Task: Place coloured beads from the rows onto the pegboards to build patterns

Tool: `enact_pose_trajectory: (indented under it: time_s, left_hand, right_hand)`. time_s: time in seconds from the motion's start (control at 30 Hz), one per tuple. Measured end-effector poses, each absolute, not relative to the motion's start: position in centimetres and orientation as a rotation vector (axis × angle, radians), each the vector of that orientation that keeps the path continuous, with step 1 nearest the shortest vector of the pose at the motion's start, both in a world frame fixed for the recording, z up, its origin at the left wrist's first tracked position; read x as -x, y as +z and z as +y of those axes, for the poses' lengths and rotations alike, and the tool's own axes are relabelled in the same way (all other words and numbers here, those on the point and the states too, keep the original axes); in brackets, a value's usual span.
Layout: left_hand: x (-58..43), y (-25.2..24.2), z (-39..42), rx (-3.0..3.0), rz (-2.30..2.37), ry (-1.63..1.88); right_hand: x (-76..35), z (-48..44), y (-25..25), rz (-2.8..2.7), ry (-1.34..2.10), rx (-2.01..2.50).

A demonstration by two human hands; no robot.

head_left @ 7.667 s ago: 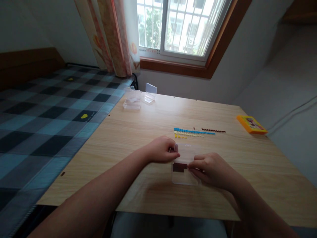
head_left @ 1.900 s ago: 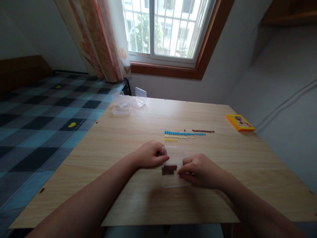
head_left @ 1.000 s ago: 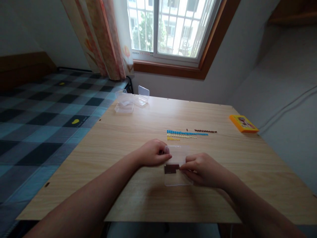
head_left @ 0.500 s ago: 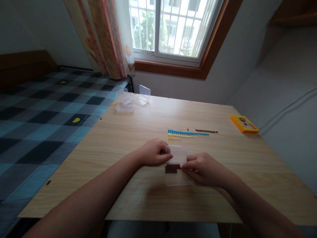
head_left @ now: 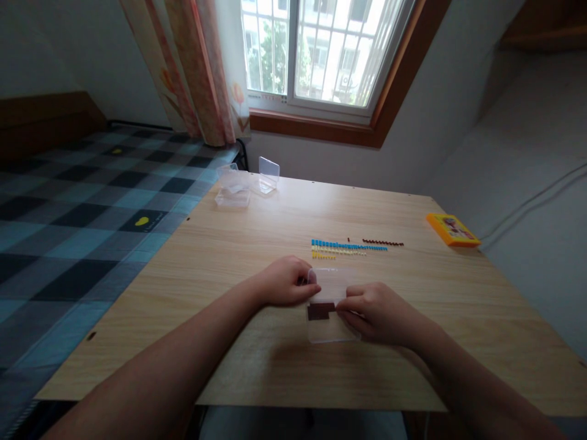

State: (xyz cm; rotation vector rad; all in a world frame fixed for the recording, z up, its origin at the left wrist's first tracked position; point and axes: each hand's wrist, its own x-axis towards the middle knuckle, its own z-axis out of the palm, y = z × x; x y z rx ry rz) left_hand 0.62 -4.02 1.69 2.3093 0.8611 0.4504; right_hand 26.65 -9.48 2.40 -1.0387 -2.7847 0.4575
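A clear plastic box (head_left: 328, 332) with its lid (head_left: 334, 276) raised lies near the front middle of the table. Inside it sits a dark brown block of small pieces (head_left: 320, 311), with a notch at its lower right corner. My left hand (head_left: 290, 281) is closed on the left edge of the lid, thumb in front. At the box's right side, my right hand (head_left: 369, 310) has its fingertips pinched together against the right end of the brown block. Whatever lies between those fingertips is hidden.
Beyond the box are rows of tiny blue bricks (head_left: 337, 244), cream bricks (head_left: 337, 250), yellow bricks (head_left: 321, 256) and brown bricks (head_left: 383, 242). Open clear boxes (head_left: 233, 198) stand at the table's far left corner. An orange-yellow box (head_left: 453, 230) lies near the right edge. A checked bed (head_left: 92, 220) adjoins the left.
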Motion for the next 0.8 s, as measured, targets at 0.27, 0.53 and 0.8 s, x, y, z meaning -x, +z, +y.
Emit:
enact_pose_trajectory:
  time_s: [0.27, 0.53, 0.8]
  left_hand:
    - [-0.7, 1.8, -4.0, -2.301, 0.886, 0.423]
    - [-0.8, 1.8, -4.0, -2.282, 0.927, 0.41]
    - [-0.9, 1.4, -3.8, -2.197, 0.992, 0.433]
  right_hand:
    - [-27.3, -9.0, 2.7, -2.7, 0.558, 0.939]
    - [-30.0, -7.1, 3.1, -2.165, 0.279, 0.917]
    - [-32.0, -1.4, 4.3, -2.005, -0.075, 1.465]
